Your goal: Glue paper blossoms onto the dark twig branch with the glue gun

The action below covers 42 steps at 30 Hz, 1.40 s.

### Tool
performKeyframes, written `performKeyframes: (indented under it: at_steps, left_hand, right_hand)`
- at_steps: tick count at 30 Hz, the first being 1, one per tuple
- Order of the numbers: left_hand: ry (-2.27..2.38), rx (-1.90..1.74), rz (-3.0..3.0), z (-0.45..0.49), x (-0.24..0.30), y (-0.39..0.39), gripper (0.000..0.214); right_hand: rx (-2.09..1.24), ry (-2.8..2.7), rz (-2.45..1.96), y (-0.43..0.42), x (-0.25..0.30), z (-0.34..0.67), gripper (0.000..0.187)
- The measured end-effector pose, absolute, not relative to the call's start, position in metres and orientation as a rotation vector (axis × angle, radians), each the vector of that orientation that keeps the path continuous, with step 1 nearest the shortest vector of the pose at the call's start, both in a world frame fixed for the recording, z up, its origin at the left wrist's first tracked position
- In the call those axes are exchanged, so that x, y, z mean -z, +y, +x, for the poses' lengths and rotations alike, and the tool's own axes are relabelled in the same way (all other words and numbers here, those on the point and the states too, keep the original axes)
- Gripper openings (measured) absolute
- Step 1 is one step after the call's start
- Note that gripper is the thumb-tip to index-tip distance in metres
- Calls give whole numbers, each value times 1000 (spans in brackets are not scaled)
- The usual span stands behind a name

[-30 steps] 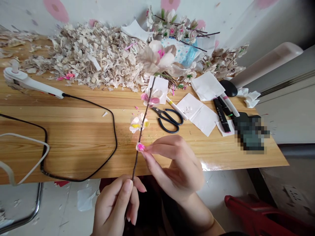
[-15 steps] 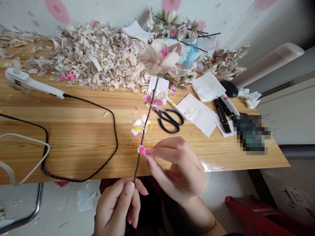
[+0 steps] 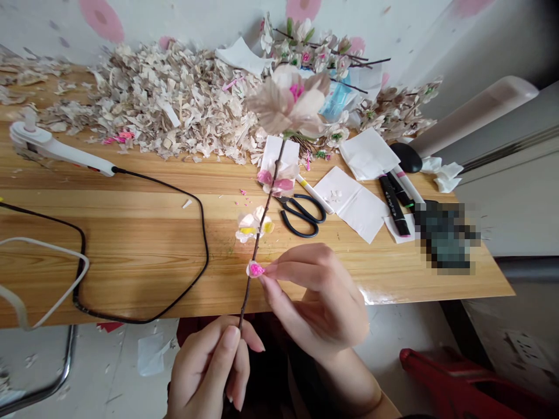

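Note:
My left hand (image 3: pixel 213 364) grips the lower end of a thin brown twig (image 3: pixel 247 291) between thumb and fingers, so that it stands nearly upright, leaning right at the top. A large pale flower (image 3: pixel 290 102) with a pink centre crowns it. Lower down are a pink-marked blossom (image 3: pixel 279 180) and a white blossom with yellow marks (image 3: pixel 253 226). My right hand (image 3: pixel 318 297) has thumb and forefinger closed on the edge of a small pink flower centre (image 3: pixel 256 269) with a whitish backing, which lies against the twig.
A heap of dry pale petals (image 3: pixel 174 105) covers the back of the table. Black-handled scissors (image 3: pixel 303 215), white paper (image 3: pixel 351 203) and markers (image 3: pixel 395 203) lie right of the twig. A white glue gun (image 3: pixel 65 148) with a black cord is at left. Finished flower branches (image 3: pixel 323 49) rest behind.
The twig's upper part has tilted slightly right, carrying the flowers with it. The small pink centre and my right fingers have shifted slightly right and down.

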<state>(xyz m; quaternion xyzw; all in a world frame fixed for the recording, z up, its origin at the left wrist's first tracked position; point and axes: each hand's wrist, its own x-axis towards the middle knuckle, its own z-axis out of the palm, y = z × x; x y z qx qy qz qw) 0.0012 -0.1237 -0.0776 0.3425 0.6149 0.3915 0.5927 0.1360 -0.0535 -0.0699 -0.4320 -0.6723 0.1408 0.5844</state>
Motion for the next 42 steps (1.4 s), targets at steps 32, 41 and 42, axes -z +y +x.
performKeyframes:
  at_steps: [32, 41, 42]
  left_hand:
    - [1242, -671, 1355, -3, 112, -83, 28]
    - [1260, -673, 1361, -12, 125, -87, 32]
    - [1255, -668, 1368, -12, 127, -87, 31]
  right_hand:
    - [-333, -1830, -2567, 12, 85, 349, 17]
    - [37, -1772, -2474, 17, 105, 328, 19]
    - [103, -1818, -2384, 18, 106, 323, 18]
